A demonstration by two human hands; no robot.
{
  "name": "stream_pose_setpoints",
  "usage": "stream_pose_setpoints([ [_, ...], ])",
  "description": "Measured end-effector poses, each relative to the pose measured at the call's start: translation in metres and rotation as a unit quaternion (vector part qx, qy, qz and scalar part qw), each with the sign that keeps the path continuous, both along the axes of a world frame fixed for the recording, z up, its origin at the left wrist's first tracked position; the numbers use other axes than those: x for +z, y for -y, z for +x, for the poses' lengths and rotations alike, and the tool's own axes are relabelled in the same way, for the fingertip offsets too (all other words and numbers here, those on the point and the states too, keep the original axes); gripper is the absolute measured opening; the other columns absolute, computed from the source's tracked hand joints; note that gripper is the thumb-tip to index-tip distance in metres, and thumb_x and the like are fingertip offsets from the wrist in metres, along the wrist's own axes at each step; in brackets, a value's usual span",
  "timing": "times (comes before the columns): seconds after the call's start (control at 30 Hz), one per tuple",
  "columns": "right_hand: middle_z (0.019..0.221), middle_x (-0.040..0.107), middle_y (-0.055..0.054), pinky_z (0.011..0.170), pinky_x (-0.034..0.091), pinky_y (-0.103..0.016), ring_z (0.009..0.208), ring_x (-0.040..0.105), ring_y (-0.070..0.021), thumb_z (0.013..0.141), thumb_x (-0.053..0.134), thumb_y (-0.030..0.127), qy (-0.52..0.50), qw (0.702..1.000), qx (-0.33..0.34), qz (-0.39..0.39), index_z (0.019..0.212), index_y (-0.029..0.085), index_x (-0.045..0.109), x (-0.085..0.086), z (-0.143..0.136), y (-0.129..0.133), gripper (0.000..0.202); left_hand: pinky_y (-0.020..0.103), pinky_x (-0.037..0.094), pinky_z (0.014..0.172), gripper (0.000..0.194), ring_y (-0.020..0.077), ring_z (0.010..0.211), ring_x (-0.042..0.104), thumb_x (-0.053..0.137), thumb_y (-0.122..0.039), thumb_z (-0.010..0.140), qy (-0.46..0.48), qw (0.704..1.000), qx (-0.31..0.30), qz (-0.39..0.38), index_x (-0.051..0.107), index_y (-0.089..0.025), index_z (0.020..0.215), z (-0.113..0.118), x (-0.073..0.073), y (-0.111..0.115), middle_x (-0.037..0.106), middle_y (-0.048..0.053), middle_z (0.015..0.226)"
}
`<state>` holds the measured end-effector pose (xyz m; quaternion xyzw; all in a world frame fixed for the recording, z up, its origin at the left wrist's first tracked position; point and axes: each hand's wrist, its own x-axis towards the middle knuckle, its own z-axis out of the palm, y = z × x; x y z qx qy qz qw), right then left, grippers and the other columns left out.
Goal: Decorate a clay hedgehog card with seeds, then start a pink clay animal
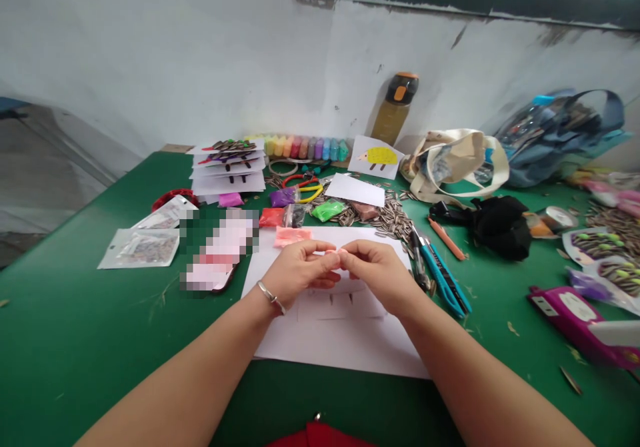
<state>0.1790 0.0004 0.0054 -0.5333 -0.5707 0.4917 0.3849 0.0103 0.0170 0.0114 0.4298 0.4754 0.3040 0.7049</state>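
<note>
Above a large sheet of white paper (340, 354), my left hand (300, 274) and my right hand (380, 274) meet fingertip to fingertip. Both are closed in a pinch on a small bit of pink clay (339, 252), mostly hidden by the fingers. Under them lies a smaller white card (350, 310) with short dark strokes on it, partly covered by my hands. Just beyond my left fingers is a packet of pink clay (293, 236). Packets of red (271, 218), green (329, 210) and brown clay (365, 211) lie farther back.
Sunflower seeds (393, 219) are heaped behind the paper. A blue utility knife (445, 280) and a black pen (419, 260) lie right of it; a phone (225, 247) lies left. Stacked cards (227, 184), a hedgehog picture (375, 158) and a bottle (395, 110) stand near the wall.
</note>
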Motion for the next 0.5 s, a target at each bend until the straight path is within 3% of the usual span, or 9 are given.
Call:
stream_pose_setpoints([
  [0.23, 0.067, 0.060, 0.001, 0.059, 0.043, -0.024, 0.061, 0.052, -0.0108, 0.079, 0.060, 0.038, -0.045, 0.999, -0.006, -0.029, 0.077, 0.017, 0.066, 0.0026, 0.0008, 0.0007, 0.021, 0.025, 0.054, 0.072, 0.030, 0.0161, 0.080, 0.067, 0.076, -0.034, 0.071, 0.015, 0.999, -0.023, 0.024, 0.067, -0.014, 0.092, -0.0022, -0.0029, -0.0012, 0.069, 0.007, 0.085],
  [0.5, 0.074, 0.060, 0.000, 0.058, 0.041, -0.024, 0.062, 0.050, -0.0102, 0.077, 0.064, 0.042, -0.072, 0.994, 0.055, -0.065, 0.083, 0.018, 0.066, 0.0068, 0.0023, -0.0001, 0.026, 0.021, 0.050, 0.055, 0.026, 0.0112, 0.058, 0.062, 0.077, -0.035, 0.069, -0.031, 0.998, -0.009, 0.054, 0.068, -0.012, 0.077, -0.0030, 0.0033, -0.0019, 0.066, 0.004, 0.068],
])
